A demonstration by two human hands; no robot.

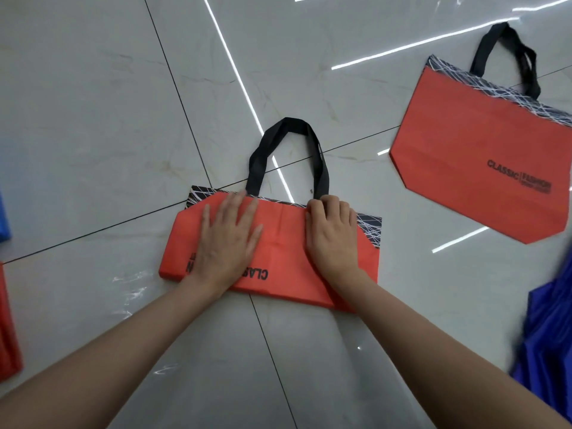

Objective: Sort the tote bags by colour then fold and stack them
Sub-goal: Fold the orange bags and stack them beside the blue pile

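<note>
Nearest me it's bare tile floor between the forearms, with a red piece at the left edge and blue fabric bunched at the right edge. Mid-floor sits the folded red tote bag, bottom flap brought up to the patterned top band. Left hand is spread flat, pressing it down. Right hand has its fingers curled over the top edge by the black handle. Further out on the right, a second red tote lies flat, well apart, with lots of open floor far left.
</note>
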